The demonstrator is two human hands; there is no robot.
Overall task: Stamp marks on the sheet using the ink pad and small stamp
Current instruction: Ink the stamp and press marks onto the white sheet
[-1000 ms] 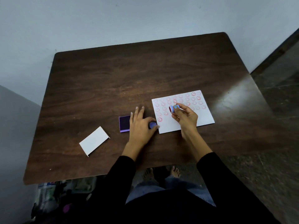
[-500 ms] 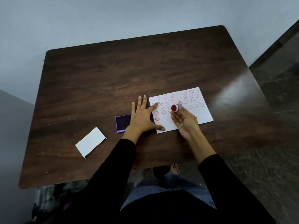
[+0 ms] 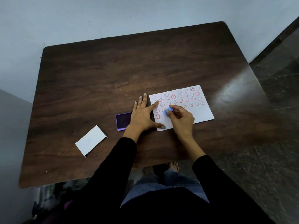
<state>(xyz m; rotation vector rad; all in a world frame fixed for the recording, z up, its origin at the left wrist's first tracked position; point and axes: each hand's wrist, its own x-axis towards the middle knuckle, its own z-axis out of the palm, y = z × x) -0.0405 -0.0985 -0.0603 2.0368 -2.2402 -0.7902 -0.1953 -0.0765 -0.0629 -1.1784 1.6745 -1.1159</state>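
Small round blue plastic stamp [image 3: 166, 111], light and rigid by the look of it, pinched by its sides in right hand [image 3: 181, 118] fingertips over near-left of thin white stamped paper sheet [image 3: 202, 113], left hand [image 3: 142, 117] spread flat pinning the flimsy sheet's left edge, holding nothing.
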